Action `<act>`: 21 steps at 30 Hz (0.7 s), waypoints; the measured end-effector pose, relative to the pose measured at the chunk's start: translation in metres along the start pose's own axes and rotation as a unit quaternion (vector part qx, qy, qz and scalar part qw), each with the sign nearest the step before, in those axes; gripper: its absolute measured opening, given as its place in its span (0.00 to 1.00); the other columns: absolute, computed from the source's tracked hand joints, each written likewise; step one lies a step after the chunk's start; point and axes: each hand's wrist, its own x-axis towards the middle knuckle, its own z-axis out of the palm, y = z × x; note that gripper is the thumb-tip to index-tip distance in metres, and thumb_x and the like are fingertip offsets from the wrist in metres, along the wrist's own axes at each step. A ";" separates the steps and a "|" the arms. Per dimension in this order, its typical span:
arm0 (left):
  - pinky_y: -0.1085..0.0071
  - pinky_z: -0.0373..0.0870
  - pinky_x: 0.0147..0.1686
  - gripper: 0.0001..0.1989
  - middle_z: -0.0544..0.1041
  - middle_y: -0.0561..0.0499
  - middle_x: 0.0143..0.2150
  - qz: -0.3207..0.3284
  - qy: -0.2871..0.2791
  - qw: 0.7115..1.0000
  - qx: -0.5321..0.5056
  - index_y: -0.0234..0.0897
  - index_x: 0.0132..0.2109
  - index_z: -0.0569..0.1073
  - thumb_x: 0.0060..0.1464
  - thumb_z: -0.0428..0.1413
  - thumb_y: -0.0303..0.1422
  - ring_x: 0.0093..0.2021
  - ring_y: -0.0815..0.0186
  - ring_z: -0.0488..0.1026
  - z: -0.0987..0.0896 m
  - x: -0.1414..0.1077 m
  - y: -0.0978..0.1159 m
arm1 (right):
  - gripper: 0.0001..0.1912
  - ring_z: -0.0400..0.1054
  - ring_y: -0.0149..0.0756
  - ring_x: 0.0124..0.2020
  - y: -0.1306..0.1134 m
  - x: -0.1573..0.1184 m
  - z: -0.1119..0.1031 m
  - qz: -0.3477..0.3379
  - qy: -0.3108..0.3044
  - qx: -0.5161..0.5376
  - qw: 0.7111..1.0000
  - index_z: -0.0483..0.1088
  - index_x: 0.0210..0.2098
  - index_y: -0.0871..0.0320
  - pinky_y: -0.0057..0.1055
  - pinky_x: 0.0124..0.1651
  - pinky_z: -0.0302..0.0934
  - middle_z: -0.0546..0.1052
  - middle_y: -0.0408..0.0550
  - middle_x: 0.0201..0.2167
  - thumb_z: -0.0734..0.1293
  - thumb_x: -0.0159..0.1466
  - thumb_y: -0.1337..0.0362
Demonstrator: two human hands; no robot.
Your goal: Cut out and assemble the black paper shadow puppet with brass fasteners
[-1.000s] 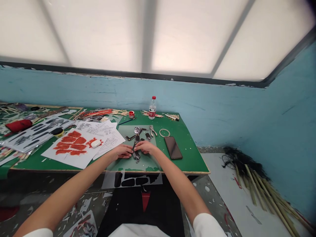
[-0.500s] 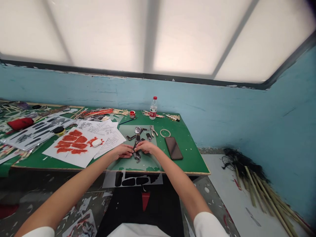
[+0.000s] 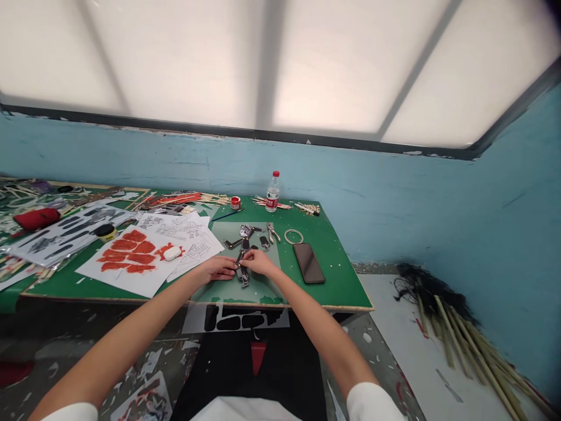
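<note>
Meeting at the lower half of a flat, black, jointed figure with gold-coloured dots (image 3: pixel 245 243), just below the centre of the frame, two bare hands are held close together. The fingertips of the right hand (image 3: pixel 259 261) are drawn together on the figure's lower part; whether it is pinched or merely pressed cannot be told. By the left hand (image 3: pixel 219 269), the figure's near side is met with outstretched fingers, and its grip cannot be made out either.

The figure is laid on a pale translucent sheet (image 3: pixel 268 287), by which part of a green tabletop (image 3: pixel 339 257) is covered. Just right of the figure, a small black piece with a patterned end (image 3: pixel 265 242) and a silver metal hand tool (image 3: pixel 273 233) are placed. Farther right, a thin whitish ring (image 3: pixel 293 236) and a dark rectangular smartphone (image 3: pixel 309 263) are seen.

Left of centre, a white paper with orange-red painted shapes (image 3: pixel 151 280) is spread, topped by a small white rounded case (image 3: pixel 172 252). Above the hands, a clear red-capped bottle (image 3: pixel 272 193) is stood near the blue wall (image 3: pixel 333 175).
</note>
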 end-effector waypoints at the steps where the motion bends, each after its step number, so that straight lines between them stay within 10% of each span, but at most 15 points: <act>1: 0.67 0.83 0.42 0.25 0.85 0.49 0.38 0.000 -0.003 1.000 -0.005 0.37 0.48 0.78 0.39 0.72 0.26 0.32 0.65 0.82 -0.001 0.000 0.001 | 0.08 0.66 0.28 0.24 0.001 -0.003 0.000 0.002 0.002 0.011 1.000 0.72 0.31 0.59 0.23 0.27 0.56 0.75 0.40 0.24 0.75 0.59 0.66; 21: 0.65 0.82 0.41 0.30 0.83 0.53 0.35 0.005 -0.045 0.997 0.058 0.38 0.50 0.78 0.36 0.74 0.31 0.27 0.68 0.78 -0.002 -0.005 0.010 | 0.14 0.49 0.22 0.16 0.006 -0.019 0.004 0.032 -0.034 0.181 0.982 0.78 0.32 0.60 0.23 0.18 0.40 0.65 0.34 0.15 0.81 0.52 0.62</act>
